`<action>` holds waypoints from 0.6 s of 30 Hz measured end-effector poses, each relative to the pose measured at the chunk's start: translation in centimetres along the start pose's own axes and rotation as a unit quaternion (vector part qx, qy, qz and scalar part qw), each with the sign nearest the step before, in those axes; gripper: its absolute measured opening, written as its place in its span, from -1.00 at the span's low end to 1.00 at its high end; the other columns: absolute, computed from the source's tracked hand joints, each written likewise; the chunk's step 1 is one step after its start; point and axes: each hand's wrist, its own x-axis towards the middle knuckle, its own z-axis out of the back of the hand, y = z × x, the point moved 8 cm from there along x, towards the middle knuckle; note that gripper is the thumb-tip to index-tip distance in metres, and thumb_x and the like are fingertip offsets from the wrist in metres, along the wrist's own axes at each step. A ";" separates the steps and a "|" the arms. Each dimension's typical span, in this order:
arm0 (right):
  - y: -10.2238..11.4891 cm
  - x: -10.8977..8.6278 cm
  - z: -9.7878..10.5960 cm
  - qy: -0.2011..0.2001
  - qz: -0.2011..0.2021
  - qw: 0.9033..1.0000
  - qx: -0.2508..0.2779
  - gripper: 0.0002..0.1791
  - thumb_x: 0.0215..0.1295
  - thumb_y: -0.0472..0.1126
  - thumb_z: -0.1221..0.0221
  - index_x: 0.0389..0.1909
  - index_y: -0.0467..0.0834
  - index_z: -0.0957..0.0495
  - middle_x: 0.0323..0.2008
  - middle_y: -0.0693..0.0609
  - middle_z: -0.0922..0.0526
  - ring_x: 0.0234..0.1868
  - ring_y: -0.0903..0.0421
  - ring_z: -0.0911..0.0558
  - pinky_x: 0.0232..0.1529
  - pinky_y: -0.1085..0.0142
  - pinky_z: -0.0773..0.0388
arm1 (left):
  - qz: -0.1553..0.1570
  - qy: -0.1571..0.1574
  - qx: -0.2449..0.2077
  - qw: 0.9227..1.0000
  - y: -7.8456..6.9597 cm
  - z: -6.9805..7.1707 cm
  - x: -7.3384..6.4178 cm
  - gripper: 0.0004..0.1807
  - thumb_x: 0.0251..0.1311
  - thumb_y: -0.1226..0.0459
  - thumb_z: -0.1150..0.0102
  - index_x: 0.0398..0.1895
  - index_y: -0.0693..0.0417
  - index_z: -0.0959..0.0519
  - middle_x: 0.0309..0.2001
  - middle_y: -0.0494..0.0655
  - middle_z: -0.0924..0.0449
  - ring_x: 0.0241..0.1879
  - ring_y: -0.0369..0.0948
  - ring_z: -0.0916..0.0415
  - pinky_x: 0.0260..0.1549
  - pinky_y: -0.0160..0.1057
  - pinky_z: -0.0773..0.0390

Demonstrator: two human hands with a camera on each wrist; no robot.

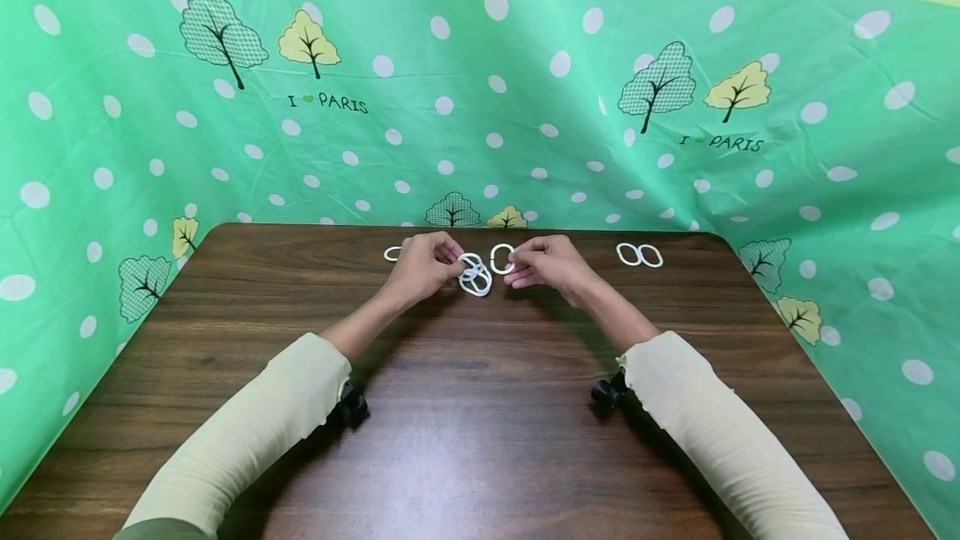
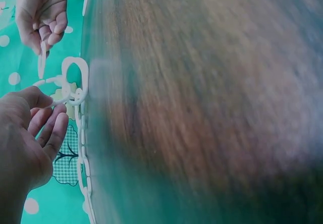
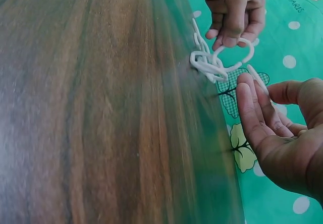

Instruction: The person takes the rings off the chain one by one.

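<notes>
My left hand [image 1: 426, 267] pinches a white plastic chain link [image 3: 248, 50] with a gap in its ring, seen best in the right wrist view. Other joined links [image 1: 476, 280] hang from it, and the chain [image 2: 83, 153] runs back along the table past that hand. Opposite, my right hand [image 1: 551, 263] holds a single white link [image 1: 492, 260] between thumb and fingers. This loose link is close beside the one in the left hand. In the left wrist view it appears edge-on, below the right hand's fingertips [image 2: 44, 36].
Two white links [image 1: 640, 255] lie side by side on the brown wooden table [image 1: 480, 423], toward its back right. Part of another white link [image 1: 392, 254] shows behind the left hand. A green dotted cloth [image 1: 420, 140] hangs just behind the table's far edge.
</notes>
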 end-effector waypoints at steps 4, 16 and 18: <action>-0.3 0.0 0.5 0.000 0.002 1.000 -0.001 -0.57 0.66 -0.38 -0.17 0.33 -0.64 -0.47 -0.30 -0.08 -0.84 -0.32 0.12 -0.89 -0.11 0.26 -0.88 | 0.000 0.000 -0.001 1.000 0.1 0.1 0.0 -0.89 0.28 0.41 -0.47 -0.15 0.20 -0.80 -0.24 0.07 -0.85 -0.24 -0.12 -0.75 -0.19 -0.34 -0.63; -1.0 -0.6 2.0 -0.005 -0.004 1.000 -0.022 -0.64 0.68 -0.36 -0.15 0.28 -0.55 -0.51 -0.09 -0.24 -0.83 -0.28 0.14 -0.88 -0.10 0.28 -0.88 | -0.007 0.008 -0.011 1.000 -0.2 0.0 0.1 -0.85 0.32 0.40 -0.49 -0.09 0.24 -0.81 -0.20 0.10 -0.87 -0.21 -0.08 -0.79 -0.18 -0.34 -0.62; -1.1 -0.6 2.3 -0.006 -0.006 1.000 -0.028 -0.67 0.69 -0.35 -0.15 0.25 -0.52 -0.53 -0.07 -0.25 -0.83 -0.27 0.14 -0.88 -0.11 0.29 -0.87 | -0.007 0.009 -0.016 1.000 -0.2 0.0 0.1 -0.86 0.32 0.41 -0.49 -0.09 0.24 -0.81 -0.19 0.11 -0.87 -0.20 -0.08 -0.79 -0.18 -0.34 -0.63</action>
